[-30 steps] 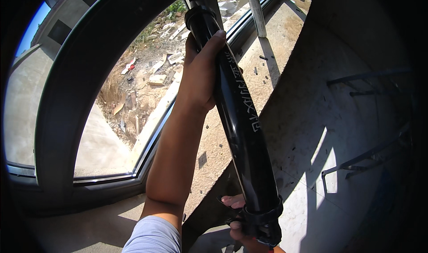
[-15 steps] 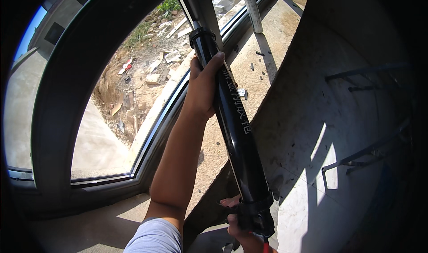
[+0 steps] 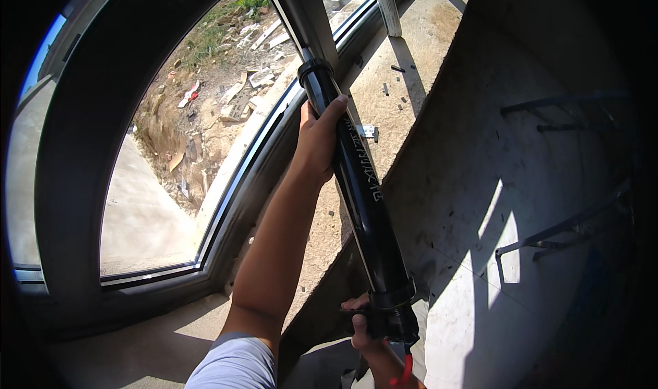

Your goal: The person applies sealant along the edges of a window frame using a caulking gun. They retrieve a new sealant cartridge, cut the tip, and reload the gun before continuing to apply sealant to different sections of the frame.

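A long black caulking gun [image 3: 373, 228] slants across the view, its nozzle end up toward the dark window post [image 3: 296, 12]. The small pale nozzle tip [image 3: 306, 54] points at the edge where post and glass meet; whether it touches cannot be told. My left hand [image 3: 319, 142] is wrapped round the barrel behind the front collar, thumb on top. At the rear end, my right hand [image 3: 363, 324] closes round the handle, partly hidden by the gun's body. A red hose [image 3: 408, 368] hangs from the back of the gun by my right wrist.
The dark window frame [image 3: 226, 252] runs along the left, with rubble and grass outside. A rough concrete sill [image 3: 397, 125] bears small dark scraps and a white piece [image 3: 367, 131]. A pale upright strip [image 3: 386, 8] stands farther along. Metal bars [image 3: 548, 238] lie at right above the sunlit floor.
The nozzle end has moved slightly down along the post, toward me. Both hands keep their grip on the caulking gun. The view has shifted a little.
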A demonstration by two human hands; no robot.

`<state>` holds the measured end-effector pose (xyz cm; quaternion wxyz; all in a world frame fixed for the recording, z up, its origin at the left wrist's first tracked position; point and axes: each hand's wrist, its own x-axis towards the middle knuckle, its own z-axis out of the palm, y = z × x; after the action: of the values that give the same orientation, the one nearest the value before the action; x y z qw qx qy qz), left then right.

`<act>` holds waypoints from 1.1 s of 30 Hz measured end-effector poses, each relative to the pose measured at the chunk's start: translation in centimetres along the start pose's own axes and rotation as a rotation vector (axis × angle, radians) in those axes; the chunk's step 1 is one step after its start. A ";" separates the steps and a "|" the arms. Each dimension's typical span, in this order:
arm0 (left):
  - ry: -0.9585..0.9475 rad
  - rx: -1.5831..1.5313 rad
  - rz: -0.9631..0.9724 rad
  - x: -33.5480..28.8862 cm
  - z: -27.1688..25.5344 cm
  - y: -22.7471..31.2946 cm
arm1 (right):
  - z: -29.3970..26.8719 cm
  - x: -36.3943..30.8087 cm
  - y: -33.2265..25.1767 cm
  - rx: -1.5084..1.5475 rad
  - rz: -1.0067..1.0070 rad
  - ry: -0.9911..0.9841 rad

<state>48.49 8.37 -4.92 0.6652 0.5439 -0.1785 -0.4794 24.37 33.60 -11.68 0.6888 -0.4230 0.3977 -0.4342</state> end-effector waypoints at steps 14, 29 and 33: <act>0.026 0.024 -0.034 1.4 -1.2 -3.7 | 0.0 0.8 0.7 -0.084 0.006 0.063; 0.125 0.016 -0.042 2.0 -0.8 -5.2 | -0.6 1.6 -2.3 -0.192 0.004 -0.034; 0.122 -0.064 -0.097 1.9 0.8 -3.5 | -0.4 0.7 -9.2 -0.156 0.229 0.047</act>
<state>47.28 6.50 -8.29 0.6680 0.5583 -0.0957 -0.4826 21.86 30.39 -3.44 0.6895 -0.4166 0.4918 -0.3304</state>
